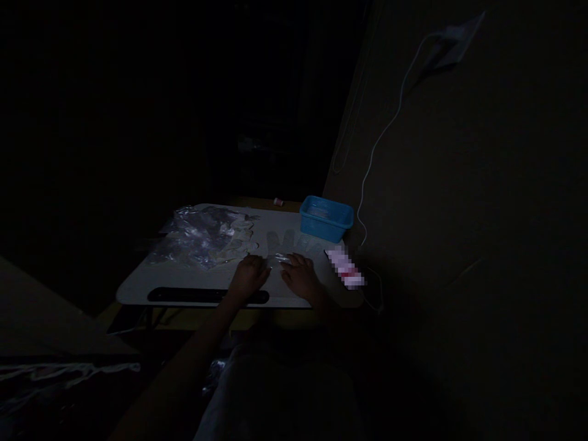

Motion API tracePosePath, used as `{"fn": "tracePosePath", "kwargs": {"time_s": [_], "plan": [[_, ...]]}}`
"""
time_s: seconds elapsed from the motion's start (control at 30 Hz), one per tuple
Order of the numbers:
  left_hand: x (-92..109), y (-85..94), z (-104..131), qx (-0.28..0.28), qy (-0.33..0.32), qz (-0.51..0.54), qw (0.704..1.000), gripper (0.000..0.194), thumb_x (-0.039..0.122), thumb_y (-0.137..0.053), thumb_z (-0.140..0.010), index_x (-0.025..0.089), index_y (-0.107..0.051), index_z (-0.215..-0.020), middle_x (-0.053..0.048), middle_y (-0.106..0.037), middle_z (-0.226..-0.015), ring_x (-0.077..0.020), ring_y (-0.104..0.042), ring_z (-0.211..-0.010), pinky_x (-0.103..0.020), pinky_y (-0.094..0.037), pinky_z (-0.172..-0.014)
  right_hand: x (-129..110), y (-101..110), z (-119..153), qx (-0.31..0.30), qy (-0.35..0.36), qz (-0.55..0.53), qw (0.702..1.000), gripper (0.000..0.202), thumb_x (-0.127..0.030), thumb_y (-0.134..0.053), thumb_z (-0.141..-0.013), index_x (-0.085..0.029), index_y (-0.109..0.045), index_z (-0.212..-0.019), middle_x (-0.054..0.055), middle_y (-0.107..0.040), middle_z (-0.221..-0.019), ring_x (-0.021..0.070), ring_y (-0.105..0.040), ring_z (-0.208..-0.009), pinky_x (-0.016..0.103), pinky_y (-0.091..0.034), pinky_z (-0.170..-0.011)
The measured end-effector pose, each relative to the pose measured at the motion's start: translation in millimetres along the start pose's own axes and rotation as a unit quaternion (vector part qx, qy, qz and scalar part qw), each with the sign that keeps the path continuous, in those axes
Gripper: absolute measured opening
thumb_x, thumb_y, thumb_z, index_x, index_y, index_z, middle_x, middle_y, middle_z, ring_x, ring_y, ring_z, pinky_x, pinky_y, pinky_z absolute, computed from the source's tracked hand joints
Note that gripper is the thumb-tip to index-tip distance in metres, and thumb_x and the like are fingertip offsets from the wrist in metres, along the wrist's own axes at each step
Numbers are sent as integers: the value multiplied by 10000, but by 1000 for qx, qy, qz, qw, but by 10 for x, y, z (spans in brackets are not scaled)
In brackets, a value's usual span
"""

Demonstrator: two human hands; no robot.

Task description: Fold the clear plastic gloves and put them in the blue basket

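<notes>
Had both hands low over a white table [288,294] in a very dark room. Set the left hand [250,275] with fingers bent and pointing away, just beside the left end of a small, glossy strip of clear film [282,258]. Laid the right hand [301,277] at the other end, fingers slightly parted and reaching onto the film. Had the strip between the hands, on or just above the tabletop; could not tell, in such poor light, a pinch from mere contact at either hand. Saw greyish flat shapes [272,241] just beyond, and to the left of them some pale, lobed pieces [241,234] (rather like fingers in outline), next to a heap of crumpled clear plastic [193,236]. Found a blue basin [324,229] at the far right corner, a phone [345,267] with a bright screen nearer along the right side, and a white cable [374,150] running up the wall [436,184]. Noted also a long black slot [193,295] along the near edge, partly covered by the left wrist.
</notes>
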State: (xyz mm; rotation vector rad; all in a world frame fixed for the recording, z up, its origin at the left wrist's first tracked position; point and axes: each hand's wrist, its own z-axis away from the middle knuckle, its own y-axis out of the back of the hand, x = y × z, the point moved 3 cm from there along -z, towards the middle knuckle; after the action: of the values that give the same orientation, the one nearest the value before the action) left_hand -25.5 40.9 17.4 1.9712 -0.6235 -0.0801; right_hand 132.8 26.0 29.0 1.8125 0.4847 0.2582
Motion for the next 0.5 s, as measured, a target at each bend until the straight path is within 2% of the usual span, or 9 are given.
{"fn": "tracePosePath", "kwargs": {"time_s": [0.23, 0.37, 0.5], "plan": [[15, 6, 1, -14, -26, 9, 1000, 294, 287, -364, -837, 150, -608, -929, -99, -632, -953, -205, -555, -931, -348, -425, -845, 78, -85, -28, 9, -16, -46, 999, 323, -269, -364, -863, -206, -559, -1114, 65, -501, -1242, 181, -378, -1185, 352, -282, -964], [11, -11, 11, -15, -41, -2, 999, 343, 389, -427, -811, 163, -590, -1011, -112, -594, -1087, -233, -524, -1021, -390, -404, -889, 94, -115, -13, 29, -34, -57, 997, 332, -255, -376, -853, -185, -549, -1128, 91, -444, -1298, 203, -314, -1237, 367, -279, -973], [15, -14, 13, -30, -38, -11, 999, 434, 444, -484, -765, 162, -541, -1088, -114, -584, -1101, -257, -503, -1044, -411, -395, -890, 93, -90, 8, 45, -49, -61, 996, 319, -249, -397, -840, -181, -559, -1107, 91, -470, -1262, 205, -355, -1195, 362, -287, -968]]}}
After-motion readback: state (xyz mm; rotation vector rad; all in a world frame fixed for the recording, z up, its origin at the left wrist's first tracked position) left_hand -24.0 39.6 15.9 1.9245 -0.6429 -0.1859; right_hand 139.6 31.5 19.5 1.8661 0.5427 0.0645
